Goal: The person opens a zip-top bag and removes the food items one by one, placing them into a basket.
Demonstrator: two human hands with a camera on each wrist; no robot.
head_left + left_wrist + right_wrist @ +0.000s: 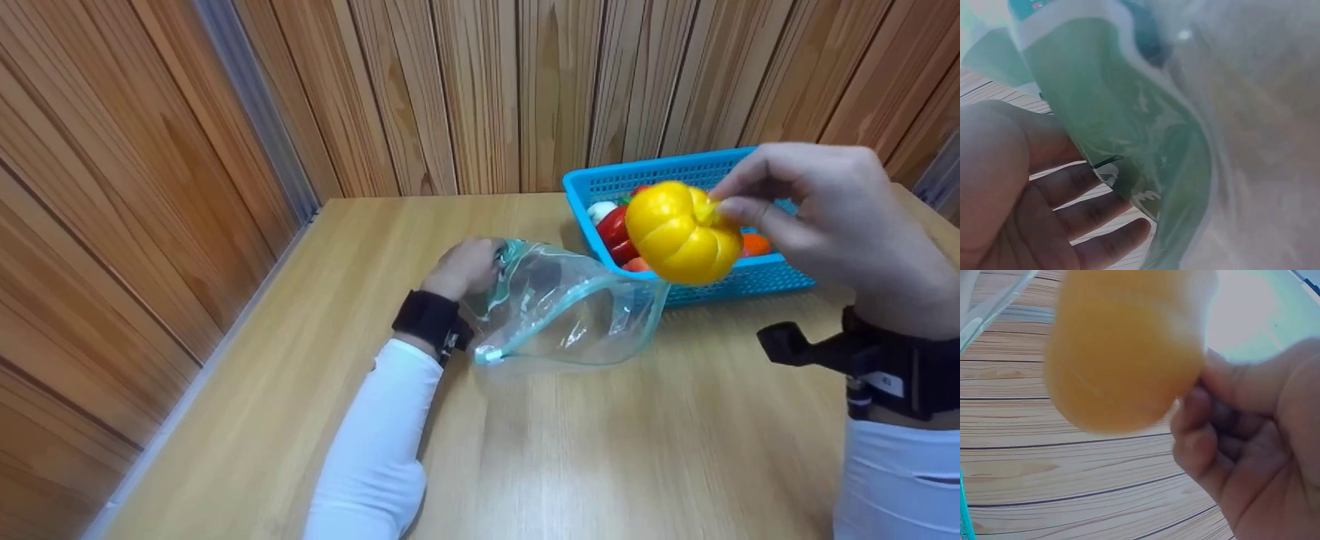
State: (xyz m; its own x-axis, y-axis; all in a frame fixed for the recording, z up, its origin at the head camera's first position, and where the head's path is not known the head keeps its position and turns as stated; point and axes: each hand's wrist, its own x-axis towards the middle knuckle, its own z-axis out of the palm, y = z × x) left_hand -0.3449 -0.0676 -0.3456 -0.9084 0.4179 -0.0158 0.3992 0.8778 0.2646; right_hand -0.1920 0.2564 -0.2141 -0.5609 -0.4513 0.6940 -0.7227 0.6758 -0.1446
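Note:
Thumb and fingertips of my right hand (817,202) pinch a yellow bell pepper (679,238) by its stem. In the head view the pepper overlaps the blue basket's front rim, and the right wrist view shows its blurred side (1123,354) beside the curled fingers. My left hand (466,266) grips the closed-end edge of a clear zip bag (540,281). The bag lies on its side on the table, its mouth gaping toward the right front, with a white slider at the near corner. Up close, the bag's green printed edge (1112,107) covers part of the left fingers.
Behind the pepper stands a blue mesh basket (780,281) holding a red bell pepper (616,234), a white piece (600,211) and an orange one (755,244). The bag's mouth reaches the basket's front left corner. Wood-panelled walls (480,97) border the table (600,450) behind and left.

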